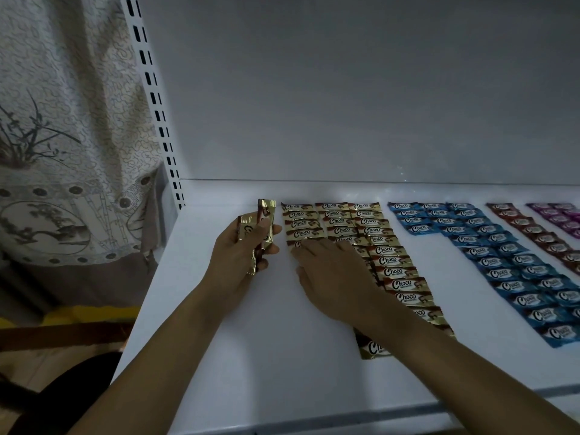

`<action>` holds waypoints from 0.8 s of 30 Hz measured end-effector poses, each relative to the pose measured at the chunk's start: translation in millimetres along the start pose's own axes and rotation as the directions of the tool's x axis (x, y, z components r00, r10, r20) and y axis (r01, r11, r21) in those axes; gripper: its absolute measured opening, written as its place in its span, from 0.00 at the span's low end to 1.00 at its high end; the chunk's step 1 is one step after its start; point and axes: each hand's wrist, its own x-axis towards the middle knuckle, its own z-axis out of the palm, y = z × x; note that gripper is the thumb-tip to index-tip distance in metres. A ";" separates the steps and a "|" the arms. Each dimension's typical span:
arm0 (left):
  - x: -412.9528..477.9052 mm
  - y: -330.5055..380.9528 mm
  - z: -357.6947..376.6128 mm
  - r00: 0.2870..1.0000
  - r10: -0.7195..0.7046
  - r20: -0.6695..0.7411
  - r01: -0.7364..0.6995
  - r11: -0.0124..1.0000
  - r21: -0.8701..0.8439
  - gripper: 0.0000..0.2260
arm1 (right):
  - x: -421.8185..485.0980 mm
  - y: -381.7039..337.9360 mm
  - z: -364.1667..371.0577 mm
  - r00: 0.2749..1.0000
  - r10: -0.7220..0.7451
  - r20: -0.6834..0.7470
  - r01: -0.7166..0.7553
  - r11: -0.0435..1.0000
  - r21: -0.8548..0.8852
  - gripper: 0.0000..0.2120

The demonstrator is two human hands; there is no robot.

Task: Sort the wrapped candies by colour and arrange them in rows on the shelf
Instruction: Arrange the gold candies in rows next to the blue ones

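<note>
A: Far left of the frame, a patterned curtain, then the slotted upright, and the white shelf fills the lower middle and right.

B: What is on it?

A: Wrapped candies, all flat and printed "Choco". The left hand, centre-left, has its fingers curled around a few held gold candies, which stand on end above the shelf.

B: And the other hand?

A: The right hand lies flat at centre with its fingers spread, gripping nothing, and rests on the gold rows, three columns running from back to front.

B: Further right?

A: The blue rows, also three columns, set apart from the gold. Then one line of dark red candies, and at the right edge the purple candies, cut off by the frame.
</note>
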 end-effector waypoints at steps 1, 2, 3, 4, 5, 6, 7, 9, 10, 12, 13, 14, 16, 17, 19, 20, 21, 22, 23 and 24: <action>-0.1 -0.4 0.5 1.000 0.003 0.005 -0.003 1.000 0.015 0.05 | -0.1 0.5 -1.2 1.000 -0.001 0.025 0.001 1.000 0.007 0.21; -0.2 -0.9 0.8 1.000 0.008 0.012 -0.009 0.999 0.032 0.05 | 0.2 2.2 0.0 1.000 -0.006 0.022 0.006 1.000 0.015 0.20; -0.1 -1.7 1.1 1.000 0.017 0.021 -0.018 0.999 0.050 0.05 | 1.0 4.4 3.1 1.000 -0.022 -0.015 0.022 1.000 0.017 0.19; -0.3 -2.3 1.2 0.999 0.030 0.031 -0.032 0.997 0.074 0.05 | 1.1 5.5 4.3 0.998 -0.031 -0.048 0.032 0.999 0.025 0.19; -0.8 -3.0 1.4 0.998 0.046 0.042 -0.050 0.994 0.102 0.05 | 2.0 6.3 3.9 0.995 -0.042 -0.094 0.048 0.997 0.056 0.18; -1.5 -3.4 1.5 0.996 0.064 0.057 -0.070 0.989 0.130 0.05 | 3.4 6.8 2.1 0.987 -0.036 -0.158 0.057 0.990 0.131 0.17; -2.1 -3.9 1.6 0.994 0.083 0.077 -0.094 0.983 0.158 0.05 | 4.4 9.1 0.6 0.974 -0.006 -0.226 0.061 0.970 0.236 0.16; -3.7 -4.8 2.1 0.985 0.113 0.133 -0.140 0.967 0.214 0.07 | 4.6 12.6 -8.6 0.954 0.107 -0.280 0.028 0.899 0.437 0.15; -4.2 -5.3 2.2 0.979 0.121 0.163 -0.159 0.956 0.245 0.07 | 4.6 12.8 -15.6 0.953 0.182 -0.243 -0.015 0.829 0.559 0.16; -4.9 -6.2 2.7 0.969 0.124 0.212 -0.188 0.930 0.315 0.08 | 6.4 10.4 -28.3 0.949 0.293 -0.118 -0.074 0.569 0.819 0.15; -5.1 -6.5 3.1 0.966 0.122 0.230 -0.197 0.919 0.340 0.09 | 6.8 8.4 -32.6 0.949 0.309 -0.070 -0.081 0.450 0.889 0.14; -5.7 -6.6 3.6 0.964 0.121 0.237 -0.201 0.915 0.350 0.09 | 6.4 6.9 -35.6 0.948 0.315 -0.051 -0.082 0.395 0.915 0.12; -6.0 -6.2 4.2 0.969 0.120 0.214 -0.186 0.928 0.321 0.09 | 5.7 6.8 -36.7 0.944 0.330 -0.004 -0.108 0.323 0.940 0.09; -5.5 -5.7 4.4 0.974 0.116 0.193 -0.170 0.941 0.292 0.10 | 5.6 8.6 -36.7 0.939 0.341 0.040 -0.135 0.260 0.956 0.08; -4.8 -3.9 3.7 0.981 0.097 0.166 -0.137 0.958 0.251 0.13 | 5.1 12.0 -36.4 0.924 0.358 0.136 -0.191 0.123 0.974 0.09; -4.8 -3.0 3.4 0.982 0.090 0.164 -0.129 0.960 0.247 0.14 | 4.3 13.5 -36.5 0.917 0.365 0.162 -0.207 0.086 0.975 0.09; -4.9 -2.9 3.0 0.982 0.089 0.168 -0.130 0.959 0.251 0.13 | 3.6 14.6 -36.2 0.913 0.369 0.172 -0.213 0.074 0.974 0.08; -5.3 -3.1 2.5 0.981 0.092 0.173 -0.136 0.956 0.260 0.10 | 2.6 14.9 -36.1 0.913 0.371 0.169 -0.210 0.072 0.975 0.08; -5.4 -3.8 2.1 0.980 0.096 0.176 -0.142 0.952 0.270 0.07 | 1.1 14.8 -36.6 0.915 0.370 0.161 -0.205 0.081 0.975 0.07; -5.4 -4.5 1.7 0.979 0.102 0.178 -0.150 0.948 0.281 0.04 | -0.4 15.0 -36.9 0.917 0.369 0.149 -0.201 0.106 0.974 0.05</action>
